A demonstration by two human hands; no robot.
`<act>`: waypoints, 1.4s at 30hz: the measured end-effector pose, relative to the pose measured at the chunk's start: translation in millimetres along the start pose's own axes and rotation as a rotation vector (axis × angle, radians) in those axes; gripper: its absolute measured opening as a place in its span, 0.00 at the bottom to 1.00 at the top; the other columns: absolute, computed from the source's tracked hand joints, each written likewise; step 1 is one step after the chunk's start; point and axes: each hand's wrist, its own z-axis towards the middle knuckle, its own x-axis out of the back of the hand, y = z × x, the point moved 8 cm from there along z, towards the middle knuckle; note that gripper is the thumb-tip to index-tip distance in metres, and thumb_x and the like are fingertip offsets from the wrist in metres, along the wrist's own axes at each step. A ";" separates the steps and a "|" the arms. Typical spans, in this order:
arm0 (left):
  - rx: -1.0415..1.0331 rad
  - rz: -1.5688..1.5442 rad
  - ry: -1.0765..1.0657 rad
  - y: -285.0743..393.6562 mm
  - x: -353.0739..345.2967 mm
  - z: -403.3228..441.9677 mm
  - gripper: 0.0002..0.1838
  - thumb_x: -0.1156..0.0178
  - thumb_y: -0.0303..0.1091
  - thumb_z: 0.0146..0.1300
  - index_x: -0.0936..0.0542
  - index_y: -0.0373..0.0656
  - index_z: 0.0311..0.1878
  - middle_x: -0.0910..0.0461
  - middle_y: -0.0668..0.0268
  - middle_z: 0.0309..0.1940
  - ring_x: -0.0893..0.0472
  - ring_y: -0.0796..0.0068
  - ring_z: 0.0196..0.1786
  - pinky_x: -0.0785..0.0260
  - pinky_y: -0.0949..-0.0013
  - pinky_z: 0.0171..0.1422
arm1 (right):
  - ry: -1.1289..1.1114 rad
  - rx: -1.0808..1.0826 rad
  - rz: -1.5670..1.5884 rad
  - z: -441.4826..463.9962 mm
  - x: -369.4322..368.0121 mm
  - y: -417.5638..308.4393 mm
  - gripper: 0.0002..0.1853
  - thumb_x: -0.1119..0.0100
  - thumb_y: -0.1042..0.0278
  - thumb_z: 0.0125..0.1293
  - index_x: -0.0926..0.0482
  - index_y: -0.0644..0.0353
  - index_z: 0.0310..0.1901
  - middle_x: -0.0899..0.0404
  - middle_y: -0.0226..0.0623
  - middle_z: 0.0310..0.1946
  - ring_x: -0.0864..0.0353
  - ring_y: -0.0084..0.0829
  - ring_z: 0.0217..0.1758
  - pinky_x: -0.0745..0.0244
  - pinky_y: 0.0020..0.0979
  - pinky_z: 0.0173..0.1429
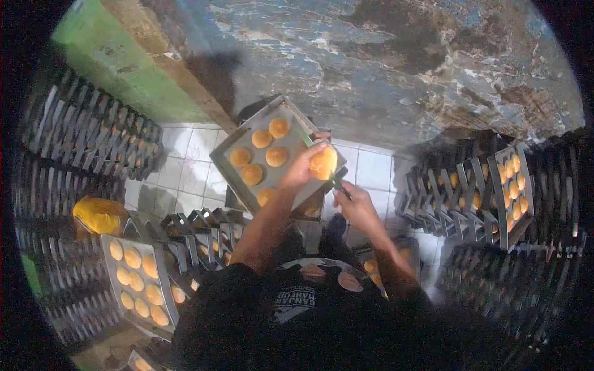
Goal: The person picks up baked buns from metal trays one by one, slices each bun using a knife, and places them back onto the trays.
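Observation:
Over the right side of a metal tray (246, 132), my left hand (304, 166) grips a round golden bun (322, 163). A pale cut or spread face shows on the bun's right side. My right hand (357, 206) is closed round the dark handle of a thin tool (338, 183), whose tip meets the bun's lower right edge. Several whole buns, one of them a bun (276, 156) near the middle, lie on the tray left of my left hand.
Stacked trays of buns stand at the right (521, 185) and lower left (136, 281). A yellow bundle (99, 214) sits at the left. More dark stacked trays line both sides. A worn wall (371, 68) rises beyond the white tiled floor (185, 162).

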 end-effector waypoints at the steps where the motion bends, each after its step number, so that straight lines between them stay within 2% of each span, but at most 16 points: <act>1: -0.015 -0.005 0.044 -5.2 3.9 3.4 0.22 0.37 0.31 0.69 0.25 0.43 0.65 0.19 0.64 0.46 0.15 0.69 0.47 0.18 0.62 0.50 | -0.022 -0.025 -0.011 14.0 -3.1 2.0 0.20 0.41 0.64 0.75 0.22 0.59 0.66 0.17 0.33 0.29 0.25 0.21 0.26 0.26 0.29 0.33; 4: -0.101 -0.091 0.136 1.6 21.5 14.4 0.22 0.34 0.30 0.66 0.24 0.44 0.63 0.20 0.65 0.46 0.16 0.70 0.47 0.19 0.64 0.50 | -0.067 -0.100 -0.040 15.6 -3.6 5.1 0.23 0.41 0.63 0.75 0.24 0.58 0.68 0.15 0.39 0.32 0.18 0.29 0.32 0.21 0.35 0.43; 6: -0.091 -0.153 0.110 8.4 33.7 17.0 0.23 0.35 0.31 0.67 0.25 0.44 0.64 0.19 0.64 0.47 0.16 0.69 0.47 0.19 0.63 0.50 | -0.015 0.076 -0.069 -3.2 4.9 6.7 0.20 0.43 0.63 0.77 0.22 0.58 0.66 0.18 0.29 0.28 0.28 0.18 0.24 0.29 0.27 0.29; 13: 0.027 -0.351 0.262 -44.1 65.0 22.7 0.23 0.38 0.38 0.71 0.27 0.43 0.66 0.19 0.61 0.47 0.15 0.66 0.47 0.18 0.60 0.50 | -0.063 -0.074 -0.154 26.2 -18.7 72.1 0.21 0.45 0.63 0.79 0.25 0.57 0.70 0.19 0.29 0.29 0.27 0.18 0.25 0.27 0.26 0.31; 15: 0.027 -0.324 0.299 -63.6 71.5 24.9 0.23 0.38 0.39 0.71 0.27 0.42 0.66 0.19 0.61 0.48 0.16 0.65 0.48 0.19 0.60 0.50 | -0.040 -0.065 0.001 55.3 -33.9 73.7 0.25 0.42 0.57 0.75 0.26 0.61 0.68 0.14 0.49 0.42 0.15 0.38 0.45 0.21 0.41 0.54; 19: 0.043 -0.217 0.441 -75.7 111.0 41.7 0.23 0.39 0.46 0.73 0.26 0.46 0.65 0.19 0.64 0.50 0.16 0.63 0.53 0.20 0.56 0.56 | -0.107 -0.131 0.061 78.2 -49.7 122.5 0.26 0.44 0.54 0.77 0.26 0.63 0.68 0.15 0.51 0.43 0.15 0.38 0.47 0.23 0.41 0.56; 21: 0.024 -0.234 0.503 -76.3 134.5 55.6 0.23 0.39 0.47 0.73 0.25 0.45 0.65 0.19 0.64 0.50 0.16 0.63 0.53 0.20 0.56 0.56 | -0.110 -0.214 -0.018 51.4 -40.6 152.8 0.19 0.40 0.67 0.75 0.22 0.58 0.65 0.18 0.32 0.30 0.20 0.28 0.31 0.24 0.35 0.40; 23: -0.054 -0.146 0.600 -64.6 166.1 75.9 0.22 0.38 0.47 0.72 0.22 0.40 0.59 0.18 0.61 0.48 0.16 0.61 0.51 0.22 0.55 0.57 | -0.185 -0.058 -0.396 11.6 -27.1 179.7 0.18 0.39 0.65 0.73 0.20 0.58 0.62 0.15 0.35 0.33 0.16 0.37 0.37 0.23 0.40 0.46; 24: -0.048 -0.159 0.608 -65.1 184.5 88.5 0.22 0.38 0.47 0.72 0.22 0.40 0.59 0.18 0.61 0.48 0.16 0.61 0.51 0.22 0.55 0.57 | -0.215 -0.228 -0.596 -7.4 -22.7 205.1 0.17 0.44 0.60 0.76 0.20 0.59 0.59 0.16 0.41 0.40 0.17 0.39 0.41 0.23 0.43 0.50; 27: 0.138 0.157 0.679 -78.3 250.0 120.7 0.24 0.41 0.50 0.73 0.22 0.38 0.59 0.17 0.57 0.47 0.17 0.55 0.54 0.24 0.53 0.56 | -0.276 -0.160 -0.836 -77.5 -8.4 248.6 0.18 0.39 0.65 0.69 0.20 0.58 0.59 0.14 0.42 0.46 0.15 0.42 0.45 0.21 0.44 0.50; 28: -0.052 0.558 0.819 -58.0 270.8 122.9 0.26 0.42 0.51 0.73 0.22 0.37 0.59 0.17 0.54 0.48 0.18 0.52 0.55 0.26 0.51 0.56 | -0.289 -0.083 -0.850 -84.7 -6.7 240.8 0.21 0.36 0.68 0.66 0.20 0.57 0.61 0.13 0.41 0.45 0.13 0.42 0.45 0.20 0.43 0.49; 31: -0.477 1.671 0.831 -33.6 331.3 156.2 0.29 0.44 0.53 0.73 0.22 0.34 0.60 0.17 0.46 0.53 0.20 0.44 0.59 0.29 0.46 0.61 | -0.181 -0.681 -0.163 -102.2 2.0 273.9 0.24 0.34 0.72 0.61 0.20 0.56 0.61 0.14 0.40 0.49 0.13 0.42 0.46 0.19 0.42 0.47; 35: -0.398 1.904 0.735 -15.5 368.1 196.0 0.29 0.40 0.54 0.69 0.22 0.39 0.61 0.18 0.48 0.57 0.21 0.45 0.61 0.32 0.45 0.67 | -0.196 0.001 -0.824 -100.6 -10.7 260.5 0.20 0.37 0.68 0.67 0.20 0.59 0.60 0.14 0.39 0.41 0.14 0.41 0.38 0.19 0.38 0.40; 37: -0.067 1.878 0.600 -1.9 344.6 197.5 0.30 0.35 0.54 0.64 0.21 0.45 0.62 0.20 0.49 0.59 0.23 0.45 0.63 0.32 0.44 0.69 | -0.189 0.159 -1.013 -102.9 -17.0 256.9 0.18 0.39 0.68 0.70 0.20 0.60 0.60 0.14 0.39 0.38 0.15 0.42 0.34 0.19 0.37 0.38; 40: 0.310 1.672 0.524 -2.4 340.1 183.6 0.32 0.27 0.55 0.55 0.18 0.51 0.61 0.22 0.51 0.63 0.26 0.47 0.68 0.34 0.41 0.70 | -0.140 -0.119 -0.599 -75.9 -9.2 249.4 0.18 0.39 0.67 0.71 0.20 0.60 0.60 0.15 0.36 0.35 0.17 0.35 0.33 0.21 0.34 0.37; 42: 0.148 1.795 0.447 -2.5 316.2 167.4 0.33 0.26 0.54 0.53 0.18 0.50 0.60 0.21 0.51 0.61 0.25 0.48 0.66 0.33 0.42 0.68 | -0.017 -0.414 -0.075 -61.9 -1.2 240.5 0.17 0.39 0.67 0.72 0.20 0.60 0.61 0.16 0.33 0.34 0.18 0.31 0.33 0.23 0.32 0.36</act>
